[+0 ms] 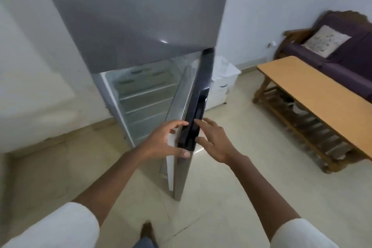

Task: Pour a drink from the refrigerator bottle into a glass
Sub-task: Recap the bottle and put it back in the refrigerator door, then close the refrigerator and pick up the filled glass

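While the grey refrigerator stands with its lower door swung half out, we set our left hand against that door's edge, grip spread, thumb touching it, and our right hand beside the dark handle, fingers splayed, holding nothing. Pale shelves show blurred inside, no bottle discernible; smooth tiled floor lies open toward the wooden tabletop.

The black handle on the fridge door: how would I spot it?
Find the tall grey refrigerator; its lower door stands open, edge toward you. The black handle is a dark recessed strip on that edge, between both hands, unlike the pale metal around it.
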